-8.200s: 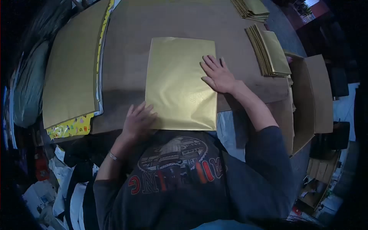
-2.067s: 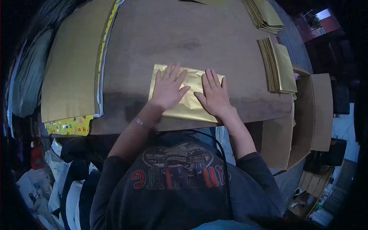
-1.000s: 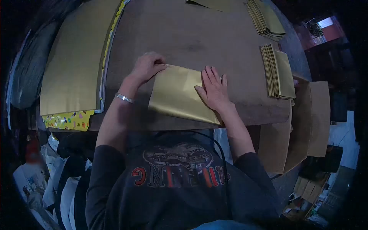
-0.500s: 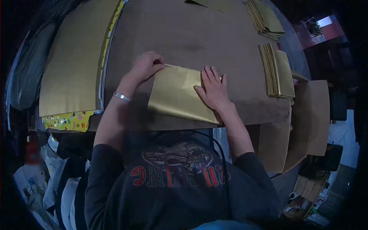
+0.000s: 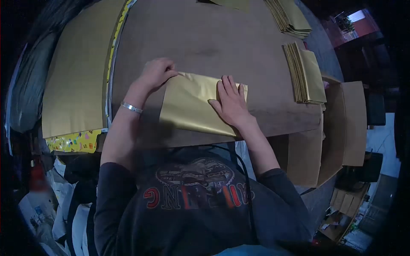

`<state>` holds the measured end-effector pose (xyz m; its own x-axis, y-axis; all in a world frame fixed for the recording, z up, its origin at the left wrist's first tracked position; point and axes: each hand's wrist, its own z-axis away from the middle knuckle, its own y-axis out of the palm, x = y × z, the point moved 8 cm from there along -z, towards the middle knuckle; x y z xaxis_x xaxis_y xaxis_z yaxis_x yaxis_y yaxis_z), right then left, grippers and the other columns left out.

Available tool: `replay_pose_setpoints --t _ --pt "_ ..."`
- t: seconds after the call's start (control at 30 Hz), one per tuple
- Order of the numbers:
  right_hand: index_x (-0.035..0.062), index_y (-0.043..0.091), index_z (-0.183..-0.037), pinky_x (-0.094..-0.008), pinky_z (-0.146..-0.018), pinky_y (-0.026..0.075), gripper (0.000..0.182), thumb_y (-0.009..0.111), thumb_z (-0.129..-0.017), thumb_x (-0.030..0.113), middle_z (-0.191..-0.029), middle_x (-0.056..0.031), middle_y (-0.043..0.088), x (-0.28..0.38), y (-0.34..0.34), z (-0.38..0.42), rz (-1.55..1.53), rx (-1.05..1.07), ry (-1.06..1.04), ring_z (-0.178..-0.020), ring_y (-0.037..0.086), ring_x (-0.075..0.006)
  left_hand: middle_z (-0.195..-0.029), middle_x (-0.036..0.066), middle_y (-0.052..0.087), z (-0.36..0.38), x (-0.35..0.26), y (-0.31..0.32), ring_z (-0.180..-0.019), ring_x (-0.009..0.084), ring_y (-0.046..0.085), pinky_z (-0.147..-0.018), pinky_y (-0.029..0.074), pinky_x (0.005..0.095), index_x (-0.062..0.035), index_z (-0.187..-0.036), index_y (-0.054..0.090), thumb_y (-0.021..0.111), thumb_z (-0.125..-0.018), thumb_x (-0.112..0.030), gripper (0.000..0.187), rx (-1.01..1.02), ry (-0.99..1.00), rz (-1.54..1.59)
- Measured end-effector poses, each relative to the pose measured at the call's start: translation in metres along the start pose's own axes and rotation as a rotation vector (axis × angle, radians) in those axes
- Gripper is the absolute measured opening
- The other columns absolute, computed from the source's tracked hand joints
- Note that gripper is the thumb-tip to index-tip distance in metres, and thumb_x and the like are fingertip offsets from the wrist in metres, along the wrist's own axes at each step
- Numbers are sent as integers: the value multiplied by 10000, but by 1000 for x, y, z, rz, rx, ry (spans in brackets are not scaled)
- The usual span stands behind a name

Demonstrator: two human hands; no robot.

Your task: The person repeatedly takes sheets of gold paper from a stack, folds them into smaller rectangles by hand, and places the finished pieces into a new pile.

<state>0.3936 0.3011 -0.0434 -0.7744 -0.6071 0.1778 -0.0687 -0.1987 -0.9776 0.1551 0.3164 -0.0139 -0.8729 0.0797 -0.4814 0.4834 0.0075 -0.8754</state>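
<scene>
A folded sheet of gold paper lies on the brown work surface in front of my body. At its far left corner, my left hand is closed with thumb and fingers pinching the edge. A silver bracelet circles the wrist. My right hand rests flat on the right part of the sheet, fingers extended and pointing away from me. The sheet's right edge shows just beyond those fingers.
Large flat gold sheets are stacked on the left, over yellow patterned wrapping. Two piles of folded gold paper, one nearer and one farther, sit along the right side. An open cardboard box stands beside the table's right edge.
The view has shifted slightly. My right hand has slid a little left on the gold paper, its fingers now closer together, exposing more of the right edge. My left hand keeps its corner pinch.
</scene>
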Motion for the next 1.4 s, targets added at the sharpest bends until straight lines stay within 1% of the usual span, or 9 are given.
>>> replay_pose_setpoints --t 0.13,0.33,0.53,0.6,0.77,0.9,1.0,1.17,1.4 --pt "-32 301 -1444 -546 -1169 123 730 429 -968 506 -1540 -221 226 1 -3 1 27 -2 1 -1464 134 -347 -834 112 653 1 3 2 -832 313 625 -712 480 425 -57 -773 647 686 -787 -285 232 31 -91 29" --pt "-31 247 -1474 -566 -1160 109 801 419 -949 549 -1566 -230 157 -22 -3 5 70 12 101 -1472 100 -348 -843 111 656 -2 3 4 -847 323 625 -714 484 445 -78 -787 641 674 -787 -298 223 -13 -2 -45" --pt "-38 215 -1484 -591 -1151 89 819 384 -955 564 -1572 -231 137 -31 -5 7 68 9 157 -1474 75 -354 -930 127 648 20 -45 -6 -929 328 609 -792 475 444 -50 -853 632 691 -786 -270 237 -255 24 -183" --pt "-36 228 -1479 -585 -1150 99 805 392 -957 554 -1566 -234 158 -31 -3 7 93 -24 156 -1470 101 -359 -1050 125 629 42 -86 20 -1032 311 581 -855 456 449 -52 -953 641 703 -793 -291 294 -132 121 71" --pt "-21 297 -1456 -588 -1143 126 724 411 -967 500 -1551 -226 209 -23 -9 7 105 -76 103 -1459 145 -363 -1471 125 380 74 -113 77 -1386 310 312 -1069 245 604 -139 -1358 499 606 -855 -507 633 -62 245 -192" --pt "36 390 -1422 -584 -1130 189 575 441 -977 397 -1525 -186 294 11 -19 8 -18 -218 -206 -1434 223 -369 -1484 123 367 69 -110 78 -1405 313 286 -1089 213 614 -143 -1364 492 579 -865 -531 639 -37 267 -200" --pt "29 392 -1419 -570 -1142 179 580 456 -971 392 -1522 -180 303 16 -11 2 13 -181 -255 -1431 231 -362 -1498 117 354 68 -108 77 -1416 317 269 -1108 191 614 -140 -1360 495 564 -864 -554 650 29 251 -181" --pt "-3 305 -1460 -572 -1151 141 684 422 -974 464 -1557 -171 231 -2 -3 0 14 -63 -131 -1453 181 -341 -1522 144 318 60 -87 72 -1441 328 225 -1128 197 581 -106 -1405 454 556 -857 -592 740 -29 246 -174" --pt "-7 232 -1485 -572 -1156 114 754 425 -962 502 -1569 -192 173 8 -9 1 49 10 -42 -1469 116 -337 -1545 158 277 44 -65 65 -1439 327 241 -1140 195 569 -92 -1457 373 474 -932 -531 692 -13 203 -332"
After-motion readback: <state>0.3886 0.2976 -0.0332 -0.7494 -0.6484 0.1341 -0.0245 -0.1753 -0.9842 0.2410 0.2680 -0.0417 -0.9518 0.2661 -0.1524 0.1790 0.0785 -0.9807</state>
